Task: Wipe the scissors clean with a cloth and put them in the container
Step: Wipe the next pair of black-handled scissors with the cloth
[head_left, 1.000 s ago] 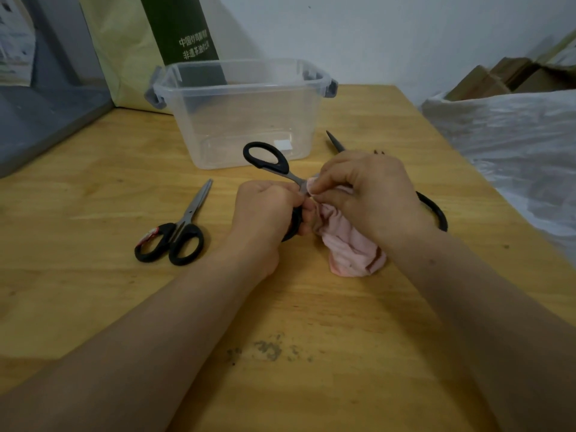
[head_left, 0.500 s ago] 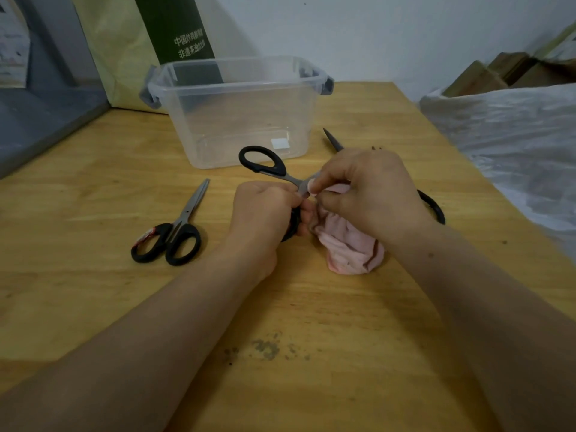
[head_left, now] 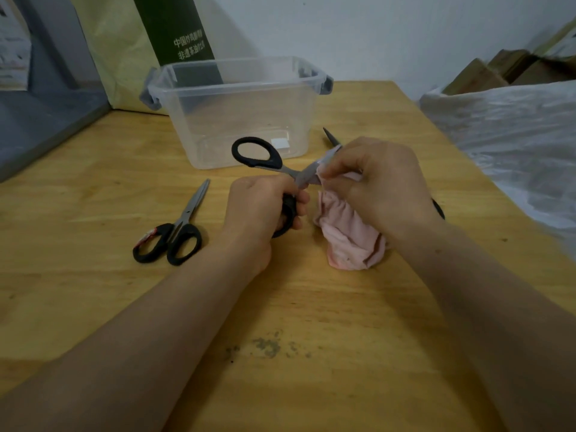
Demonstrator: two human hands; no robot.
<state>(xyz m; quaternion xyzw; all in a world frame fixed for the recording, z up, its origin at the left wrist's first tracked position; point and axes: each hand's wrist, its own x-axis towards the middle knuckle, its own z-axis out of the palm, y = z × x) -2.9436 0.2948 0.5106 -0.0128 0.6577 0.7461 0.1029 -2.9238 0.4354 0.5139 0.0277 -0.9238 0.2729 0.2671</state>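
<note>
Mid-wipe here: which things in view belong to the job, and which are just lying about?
Job: held scissors, pink cloth, clear container; likely next, the closed scissors at left and the third pair behind the right hand.
Lying about: green bag, cardboard boxes, plastic sheet.

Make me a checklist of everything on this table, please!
Surface: wooden table, dark smudge near front.
Job's things: black-handled steel scissors, held opened; crumpled pink cloth; clear plastic container, no scissors inside; second black-handled scissors lying left; third pair partly hidden behind right hand.
Clutter: nothing seen.
Grippers: left hand grips a scissor handle; right hand pinches cloth on a blade.
Cables: nothing seen.
Surroundings: white plastic sheet right; brown cardboard boxes beyond; green-and-yellow bag behind container.
</note>
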